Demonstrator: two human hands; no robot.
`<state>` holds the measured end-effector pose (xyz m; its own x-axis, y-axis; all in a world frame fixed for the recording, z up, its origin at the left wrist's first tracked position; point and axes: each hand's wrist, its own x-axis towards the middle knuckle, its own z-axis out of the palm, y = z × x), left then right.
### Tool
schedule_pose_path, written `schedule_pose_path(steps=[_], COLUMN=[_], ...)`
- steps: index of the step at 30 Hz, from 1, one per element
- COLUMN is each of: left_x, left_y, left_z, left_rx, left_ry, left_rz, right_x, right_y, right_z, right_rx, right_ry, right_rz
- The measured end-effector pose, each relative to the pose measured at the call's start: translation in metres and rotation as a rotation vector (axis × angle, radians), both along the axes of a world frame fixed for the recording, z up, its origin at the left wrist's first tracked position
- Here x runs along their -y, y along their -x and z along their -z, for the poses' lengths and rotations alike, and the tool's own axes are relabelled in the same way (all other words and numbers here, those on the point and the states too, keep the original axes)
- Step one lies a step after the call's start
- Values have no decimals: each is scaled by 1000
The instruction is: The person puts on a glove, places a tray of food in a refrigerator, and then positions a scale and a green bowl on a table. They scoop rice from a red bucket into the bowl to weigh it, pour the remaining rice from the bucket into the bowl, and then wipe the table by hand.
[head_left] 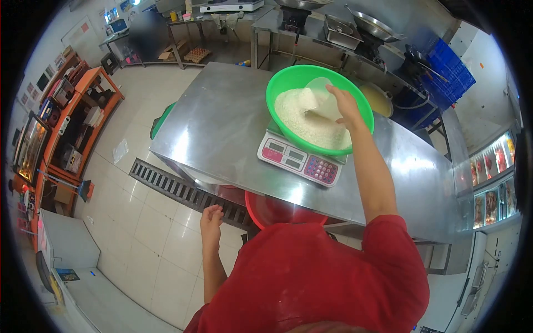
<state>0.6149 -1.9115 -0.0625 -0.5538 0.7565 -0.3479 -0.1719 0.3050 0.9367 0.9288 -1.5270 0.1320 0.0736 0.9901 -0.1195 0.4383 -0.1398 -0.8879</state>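
A wide green basin (361, 102) holds a heap of white grains that look like rice (294, 116). It rests on a digital scale (300, 160) with a keypad and small displays, on the steel table (222, 122). My right hand (345, 105) reaches over the basin's right side, its fingers closed on the rim of a translucent plastic container (325, 105). The container is tilted and dips into the rice, with some white grains showing inside it. Away from the table, my left hand (211, 222) hangs low by my side above the floor, fingers loosely bent and nothing visible in them.
A red tub (266, 211) sits below the table's near edge. Beyond the table, a steel counter carries a wok (375, 26) and a metal tray (341, 32). Blue crates (449, 69) are stacked at the back right. A floor drain grate (183, 188) runs at the left.
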Motion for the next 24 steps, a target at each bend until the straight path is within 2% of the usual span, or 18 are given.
schedule_pose_path(steps=[2,3,5,8,14,18,24], left_x=[3,4,6,8,9,13,20], left_y=[2,3,5,1,1,0,-3], left_z=[1,1,1,-1,0,-3,1], left_rx=[-2,-8,4,16,-3,-17,-3], left_ry=[-11,-12,-9,17,40,39,57], left_rz=[-1,0,-8,-17,22,32,16], right_x=[6,9,21,18,19,19,28], right_y=[-9,-15,-24,-23,-23,-26,-32], right_z=[-6,-11,-22,-22,-24,-24,-27], right_rx=[-299,-294,-512,-621,-724,-605,-602], right_ry=[99,90,38,-27,-2,-3,-4], right_rz=[50,46,12,17,115,93,118])
